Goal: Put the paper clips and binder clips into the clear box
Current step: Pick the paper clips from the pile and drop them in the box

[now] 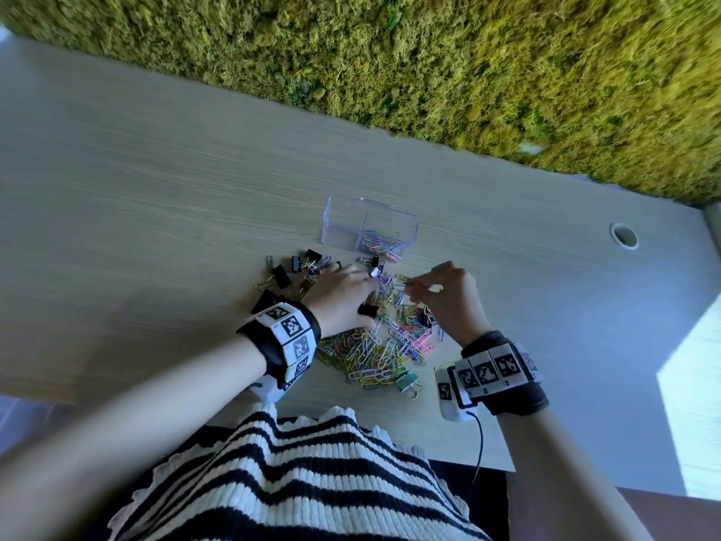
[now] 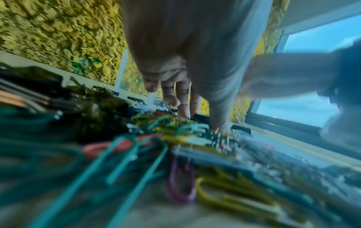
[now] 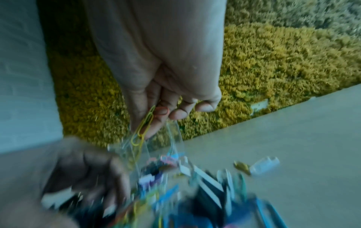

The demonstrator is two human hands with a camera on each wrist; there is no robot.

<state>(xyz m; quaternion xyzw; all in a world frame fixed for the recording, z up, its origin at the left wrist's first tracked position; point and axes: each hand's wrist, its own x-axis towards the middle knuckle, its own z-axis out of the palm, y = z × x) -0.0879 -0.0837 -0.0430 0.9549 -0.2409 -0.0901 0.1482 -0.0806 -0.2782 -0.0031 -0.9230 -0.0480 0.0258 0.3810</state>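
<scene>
Clips: coloured paper clips [image 1: 374,345] are heaped on the tabletop [image 1: 156,197] near the front edge; black binder clips [image 1: 304,267] are scattered at the heap's far left, and a teal binder clip [image 1: 407,381] lies at its near edge.
Box: a clear box [image 1: 368,228] is set just beyond the heap, open at the top, with some coloured paper clips in its right end.
Left hand: the left hand [image 1: 343,294] is laid palm down on the heap, fingers reaching into the clips; whether anything is held cannot be told.
Right hand: a yellow clip [image 3: 141,128] and a red one are pinched between thumb and fingers of the right hand [image 1: 448,294], raised just above the heap.
Surroundings: a moss wall [image 1: 468,64] runs along the far edge; a round hole [image 1: 623,235] is cut in the tabletop at the right.
</scene>
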